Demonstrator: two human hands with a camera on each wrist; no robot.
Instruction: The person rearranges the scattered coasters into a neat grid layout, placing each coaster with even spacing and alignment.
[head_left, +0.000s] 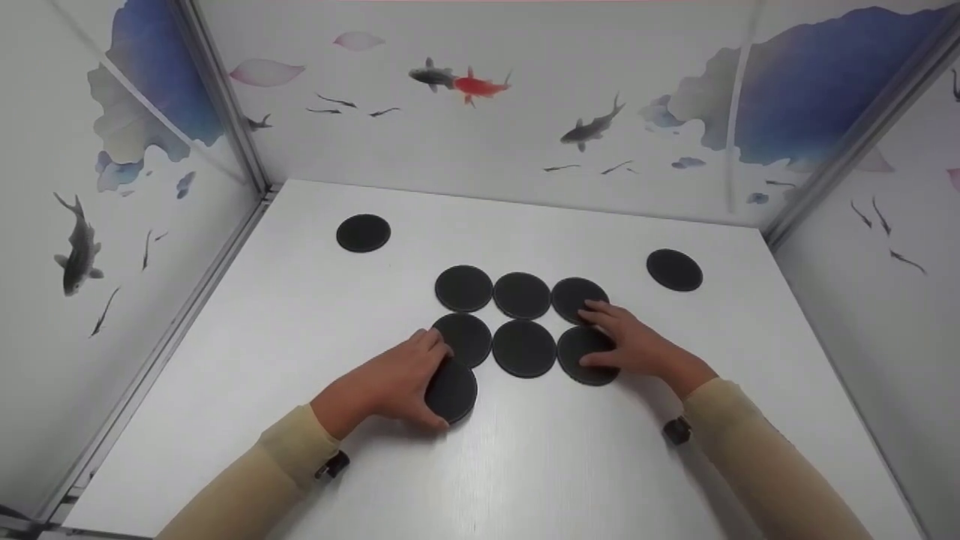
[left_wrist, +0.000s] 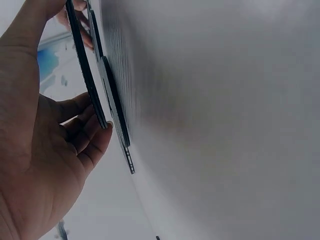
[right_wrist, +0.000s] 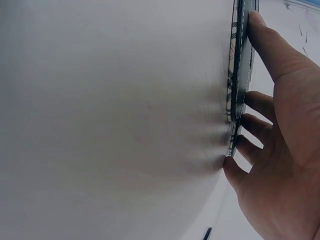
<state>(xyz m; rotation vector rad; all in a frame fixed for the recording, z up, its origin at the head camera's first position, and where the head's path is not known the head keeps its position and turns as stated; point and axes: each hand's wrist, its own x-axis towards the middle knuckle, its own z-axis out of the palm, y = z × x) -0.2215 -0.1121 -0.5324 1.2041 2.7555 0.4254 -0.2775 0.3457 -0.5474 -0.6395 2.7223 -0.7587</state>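
The left hand (head_left: 400, 381) is pinching a black disc (head_left: 453, 391) by its edges, below the frame's centre, raised off the white table (head_left: 540, 465); the right hand (head_left: 636, 343) is resting spread fingers on two discs right of centre. Six discs (head_left: 524, 348) are forming two rows of three at centre; two outer discs, upper left (head_left: 364, 233) and upper right (head_left: 674, 270), are lying well apart near the far edge, making nine. White surface is stretching between the forearms to the bottom edge.

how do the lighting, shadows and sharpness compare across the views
Head view: bright, with a soft shadow beside the right sleeve; left wrist view: greyish, the white tabletop blurred, the held black disc crisper; right wrist view: greyish too, with soft shadow streaks near the right hand.
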